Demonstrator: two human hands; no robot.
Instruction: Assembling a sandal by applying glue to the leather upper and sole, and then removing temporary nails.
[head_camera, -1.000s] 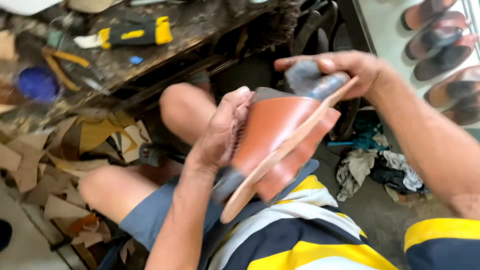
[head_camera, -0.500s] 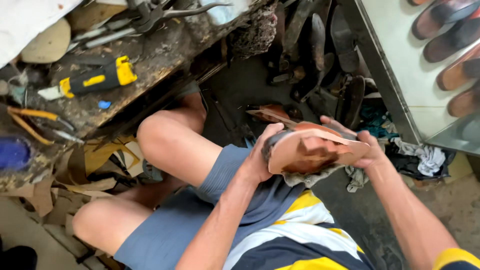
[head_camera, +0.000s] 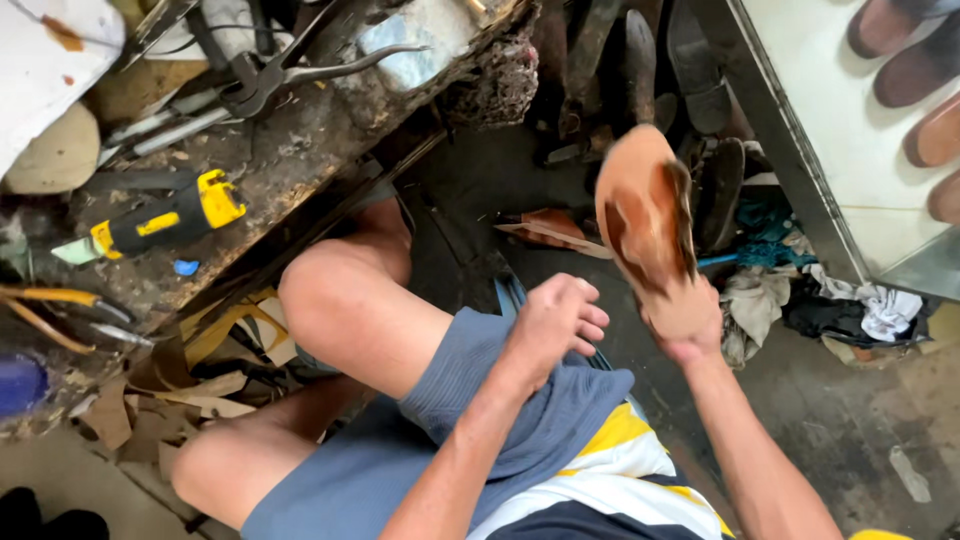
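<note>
A tan and brown sandal sole (head_camera: 645, 210) is held up right of the frame's centre, its length running from the middle toward the top. It is gripped at its lower end by the right hand (head_camera: 685, 320), whose fingers are closed around it. The left hand (head_camera: 555, 325) is set just left of it, apart from the sole, with fingers loosely curled and nothing held; it rests on the blue shorts (head_camera: 480, 420) over the raised knee. A yellow and black utility knife (head_camera: 160, 222) is seen on the stained workbench (head_camera: 300, 160) at the upper left, with dark pliers (head_camera: 290, 75) above it. Leather scraps (head_camera: 190, 385) are scattered at the lower left. Crumpled rags (head_camera: 850, 305) lie on the floor at the right, and brown shoes (head_camera: 920, 80) are lined up in the upper right corner.
</note>
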